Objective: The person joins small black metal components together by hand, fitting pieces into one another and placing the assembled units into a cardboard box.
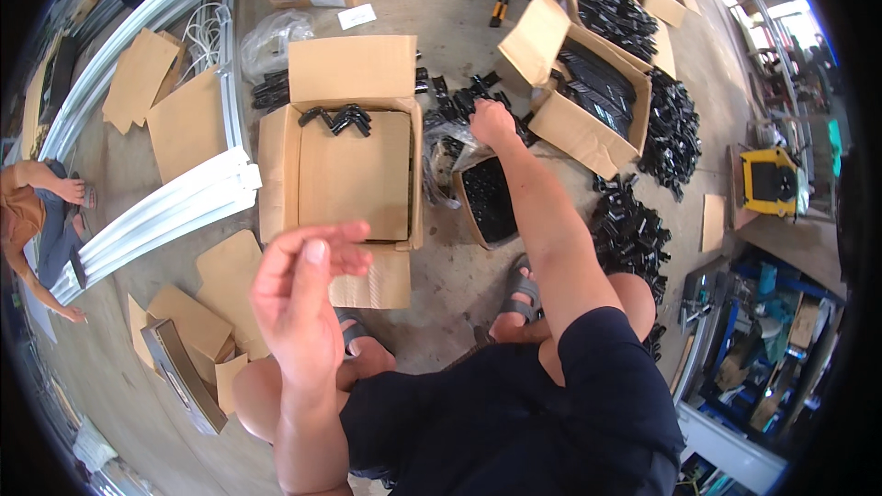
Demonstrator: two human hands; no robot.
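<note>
Black angled fittings (450, 103) lie in a loose heap on the concrete floor (441, 331), ahead of the wearer in the head view, between two open cardboard boxes. The right hand (493, 122) reaches down to this heap with the arm nearly straight; its fingers look bent, but their tips are partly hidden, so I cannot tell whether they grip a piece. The left hand (299, 312) is raised nearer the camera, fingers loosely curled and thumb apart, holding nothing; it overlaps the near left corner of the large open box (278, 174) in the picture. Inside that box lies a flat cardboard sheet (354, 184), and a few more black fittings rest near its far edge. Just below the right hand stands a small carton (497, 244) of small black pieces, with crumpled clear plastic (441, 161) beside it. To the right is an open box of long black parts (574, 138), edged by further black piles. White metal profiles (165, 230) lie at left, near another person (23, 197) in a brown top.
</note>
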